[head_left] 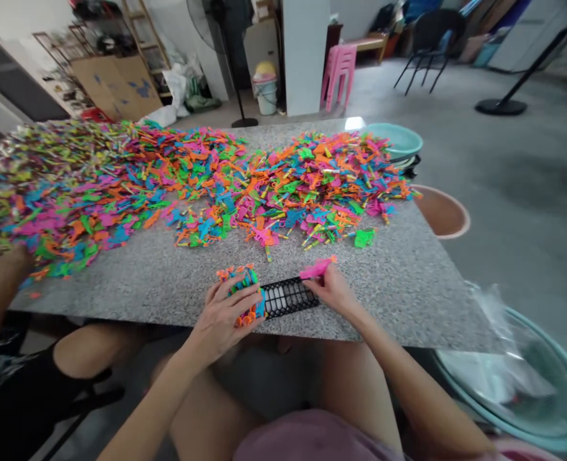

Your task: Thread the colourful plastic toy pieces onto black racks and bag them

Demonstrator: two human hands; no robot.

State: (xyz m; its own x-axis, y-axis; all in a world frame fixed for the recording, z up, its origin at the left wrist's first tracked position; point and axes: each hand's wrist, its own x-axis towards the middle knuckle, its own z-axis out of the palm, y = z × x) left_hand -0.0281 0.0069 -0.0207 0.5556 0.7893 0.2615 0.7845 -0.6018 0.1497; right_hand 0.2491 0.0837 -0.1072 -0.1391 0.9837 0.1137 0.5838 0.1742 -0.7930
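Grid tray (pixel 290 298): on the counter (pixel 408 294) before me, between my left hand (pixel 228 306) and right hand (pixel 332 287).
Toy heaps (pixel 307 179): behind the tray, and, as I view it, to its left.
Basins (pixel 439 212): right of the counter.

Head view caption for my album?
Right hand holds a pink piece by a black grid; left hand on colourful pieces.

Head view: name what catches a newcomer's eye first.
Multicoloured heaps of plastic toy pistols sprawl across the speckled stone tabletop. Nearer, the left hand partly covers bunched toys at the left of a black lattice rack; the right hand holds a pink toy at its right end.
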